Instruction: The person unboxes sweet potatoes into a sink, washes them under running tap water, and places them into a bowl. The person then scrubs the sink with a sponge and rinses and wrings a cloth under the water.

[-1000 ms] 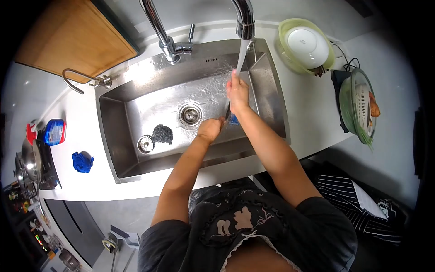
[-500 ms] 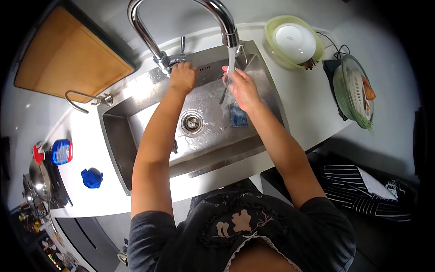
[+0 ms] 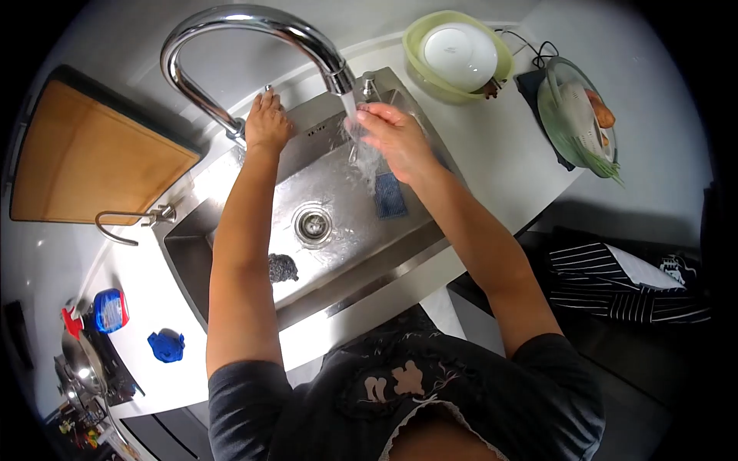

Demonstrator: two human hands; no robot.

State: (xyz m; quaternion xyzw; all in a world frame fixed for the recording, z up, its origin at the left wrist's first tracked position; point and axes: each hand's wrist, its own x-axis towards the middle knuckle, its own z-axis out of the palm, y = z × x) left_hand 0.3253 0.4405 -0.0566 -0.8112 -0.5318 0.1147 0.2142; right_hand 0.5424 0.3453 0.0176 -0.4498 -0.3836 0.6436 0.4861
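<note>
Left hand point(image 3: 268, 123) moved up by the tap lever point(image 3: 268, 88), so flow's reachable; right hand point(image 3: 392, 137) under water point(image 3: 348, 104); both half-curled, can't tell grips.

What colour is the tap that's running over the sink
Shiny silver, like chrome; the tap shows best in the head view, the only one here.

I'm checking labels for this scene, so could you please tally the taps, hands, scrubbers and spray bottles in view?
Taps: 2, the large tap and small tap
Hands: 2, the left hand and right hand
Scrubber: 1
Spray bottle: 1
Total: 6
</note>
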